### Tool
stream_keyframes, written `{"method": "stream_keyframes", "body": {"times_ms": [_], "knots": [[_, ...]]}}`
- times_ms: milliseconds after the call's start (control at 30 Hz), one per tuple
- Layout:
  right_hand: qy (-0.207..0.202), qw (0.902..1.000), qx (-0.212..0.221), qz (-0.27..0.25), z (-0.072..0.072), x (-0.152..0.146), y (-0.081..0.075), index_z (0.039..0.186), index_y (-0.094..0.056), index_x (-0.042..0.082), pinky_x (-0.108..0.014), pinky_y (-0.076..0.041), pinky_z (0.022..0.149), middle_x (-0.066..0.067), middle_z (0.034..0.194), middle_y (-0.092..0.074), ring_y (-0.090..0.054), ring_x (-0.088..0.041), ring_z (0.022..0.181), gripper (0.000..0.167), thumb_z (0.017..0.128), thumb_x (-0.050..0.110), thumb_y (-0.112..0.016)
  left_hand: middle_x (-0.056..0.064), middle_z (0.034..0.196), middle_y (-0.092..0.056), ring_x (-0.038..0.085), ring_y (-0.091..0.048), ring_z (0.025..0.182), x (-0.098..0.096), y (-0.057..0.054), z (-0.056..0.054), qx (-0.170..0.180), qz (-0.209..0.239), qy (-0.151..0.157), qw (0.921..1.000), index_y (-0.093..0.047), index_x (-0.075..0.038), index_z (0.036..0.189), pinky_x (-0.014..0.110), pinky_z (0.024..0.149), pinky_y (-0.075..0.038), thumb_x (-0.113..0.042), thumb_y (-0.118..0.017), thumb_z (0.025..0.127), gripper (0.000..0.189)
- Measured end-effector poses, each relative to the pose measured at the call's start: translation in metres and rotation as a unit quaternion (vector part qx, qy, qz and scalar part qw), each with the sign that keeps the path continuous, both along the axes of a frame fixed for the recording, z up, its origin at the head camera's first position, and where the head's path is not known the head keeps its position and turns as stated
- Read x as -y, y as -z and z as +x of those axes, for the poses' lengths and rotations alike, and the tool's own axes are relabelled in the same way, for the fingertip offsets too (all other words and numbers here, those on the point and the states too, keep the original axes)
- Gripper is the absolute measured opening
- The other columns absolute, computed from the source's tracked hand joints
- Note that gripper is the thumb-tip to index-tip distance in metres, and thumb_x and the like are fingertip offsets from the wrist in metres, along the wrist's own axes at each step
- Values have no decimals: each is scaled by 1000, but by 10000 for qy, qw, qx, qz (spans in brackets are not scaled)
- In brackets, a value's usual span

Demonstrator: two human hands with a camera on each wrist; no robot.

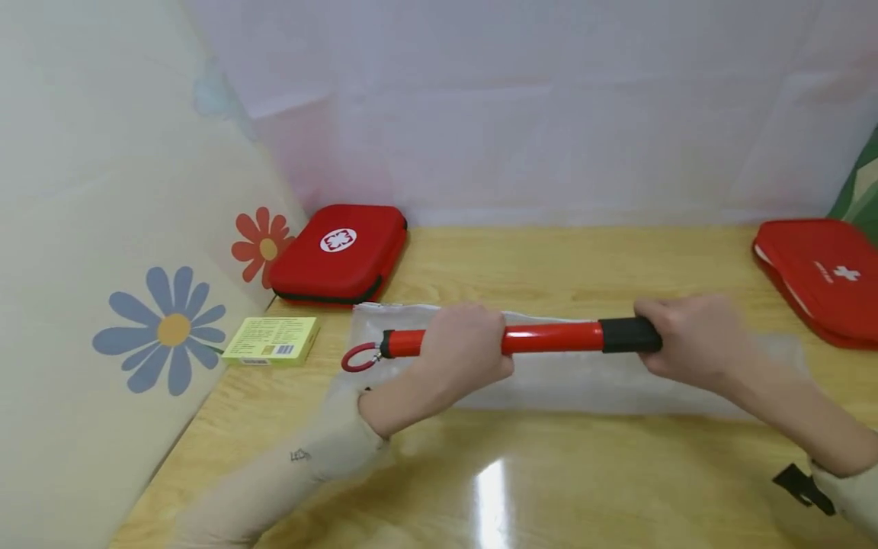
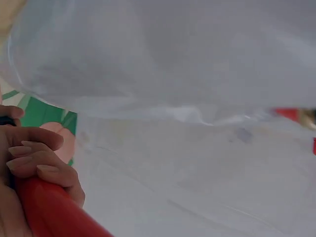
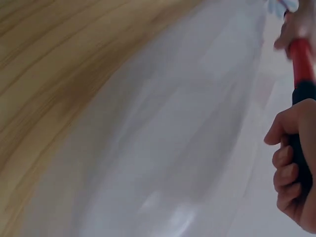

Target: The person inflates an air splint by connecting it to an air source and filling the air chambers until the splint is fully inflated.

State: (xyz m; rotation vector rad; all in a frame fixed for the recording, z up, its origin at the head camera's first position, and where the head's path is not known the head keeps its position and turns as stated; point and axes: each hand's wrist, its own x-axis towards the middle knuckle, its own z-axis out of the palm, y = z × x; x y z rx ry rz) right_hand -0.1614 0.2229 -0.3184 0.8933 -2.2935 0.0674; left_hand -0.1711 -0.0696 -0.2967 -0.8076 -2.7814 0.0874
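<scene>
A red tube (image 1: 554,338) with a black grip at its right end and a red cord loop (image 1: 357,358) at its left end is held level above the table. My left hand (image 1: 463,343) grips its red part near the loop. The right hand (image 1: 693,335) grips the black end, its fingers curled round it in the right wrist view. Below and behind the tube, a translucent plastic bag (image 1: 549,389) lies on the table, with a pale strip along its far edge. Both hands are above this bag. The tube's exact kind cannot be told.
A red zipped case (image 1: 329,267) with a white emblem sits at the back left of the wooden table (image 1: 583,480). In front of it lies a yellow-green box (image 1: 273,340). At the far right is a red pouch (image 1: 830,282) with a white cross. Pale cloth (image 1: 514,137) hangs behind.
</scene>
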Motion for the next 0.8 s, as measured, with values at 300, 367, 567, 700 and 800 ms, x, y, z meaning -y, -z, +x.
{"method": "stream_keyframes", "body": {"times_ms": [300,367,567,700,800], "knots": [[753,9956,549,20,-15,-43,12,66,-47,17,-34,-26,39,8,49,-35,-32,-14,42,32,51,15,-75,-3,52,-48,14,-46,45,26,6,-10,2,-113,-499,9987,-62,-12,67,26,40,-39,-30,-73,73,22],[699,9955,627,122,-11,-30,13,65,-47,17,-35,-28,38,7,49,-37,-33,-13,41,32,51,16,-75,-4,50,-48,14,-47,44,19,7,-7,172,-48,-456,9988,-62,-12,67,25,39,-38,-31,-73,73,22],[801,9932,787,319,3,11,-3,69,-50,13,-37,-34,36,4,49,-43,-38,-15,39,31,54,17,-77,-3,51,-50,15,-47,44,-3,6,2,309,102,-622,9975,-62,-13,68,26,39,-38,-31,-73,74,23],[772,9929,740,525,8,25,-11,71,-53,11,-39,-39,36,2,51,-49,-42,-17,39,32,55,19,-79,-3,54,-51,13,-47,44,-14,8,5,408,223,-393,9981,-64,-12,74,24,41,-39,-32,-73,76,22],[602,9936,758,576,10,23,-9,71,-53,12,-39,-40,37,3,51,-51,-44,-17,40,33,55,21,-80,-3,52,-50,13,-45,43,-13,9,8,316,79,-134,9994,-62,-12,70,23,41,-38,-31,-71,76,21]]}}
